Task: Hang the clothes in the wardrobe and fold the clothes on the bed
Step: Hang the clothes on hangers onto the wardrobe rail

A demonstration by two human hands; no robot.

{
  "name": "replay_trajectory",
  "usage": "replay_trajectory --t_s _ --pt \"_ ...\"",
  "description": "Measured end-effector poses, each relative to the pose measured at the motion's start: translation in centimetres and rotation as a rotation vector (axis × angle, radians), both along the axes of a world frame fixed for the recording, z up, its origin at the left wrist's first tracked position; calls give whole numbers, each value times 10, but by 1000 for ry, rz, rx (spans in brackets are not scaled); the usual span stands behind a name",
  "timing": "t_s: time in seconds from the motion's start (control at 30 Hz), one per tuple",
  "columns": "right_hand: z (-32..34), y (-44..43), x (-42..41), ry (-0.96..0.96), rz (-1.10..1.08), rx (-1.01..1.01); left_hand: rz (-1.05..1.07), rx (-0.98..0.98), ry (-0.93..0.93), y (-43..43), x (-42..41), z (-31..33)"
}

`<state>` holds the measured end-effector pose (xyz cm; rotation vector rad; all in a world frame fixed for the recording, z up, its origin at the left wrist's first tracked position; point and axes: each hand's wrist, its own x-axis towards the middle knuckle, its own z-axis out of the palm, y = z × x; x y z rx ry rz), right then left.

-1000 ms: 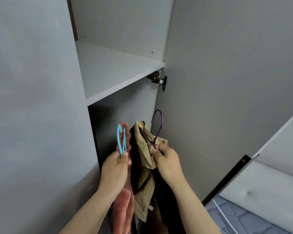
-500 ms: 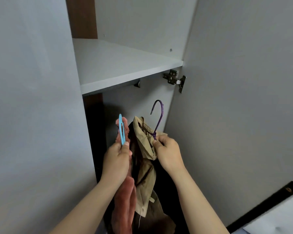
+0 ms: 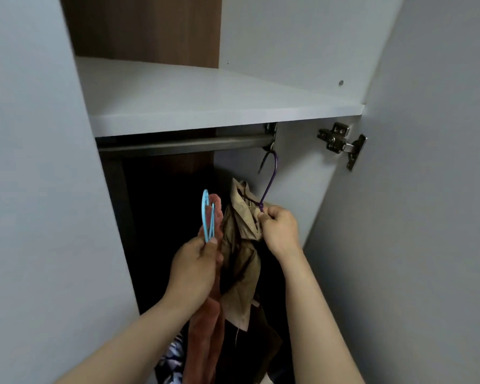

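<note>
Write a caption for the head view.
Right hand holds a purple hanger with a tan garment, hook under the wardrobe rail; left hand grips a blue hanger.

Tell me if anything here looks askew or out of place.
The tan garment is bunched in a crumpled wad round the neck of the purple hanger, not spread over it. The right hand pinches that neck. Nothing looks damaged or spilled.

A single head-worn wide-angle camera looks forward into the open wardrobe (image 3: pixel 288 51) from close range, its hanging rail (image 3: pixel 183 145) and shelf (image 3: pixel 205 106) filling the upper frame.
</note>
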<state>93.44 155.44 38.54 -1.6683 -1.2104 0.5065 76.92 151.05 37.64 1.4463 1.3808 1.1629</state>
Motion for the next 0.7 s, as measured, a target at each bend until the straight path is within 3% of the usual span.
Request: replay_trajectory --t_s 0.4,0.7 --pt "31 58 5 -128 54 90 92 -66 -22 12 1 5" --pt "39 107 5 -170 30 6 111 -87 -49 19 1 0"
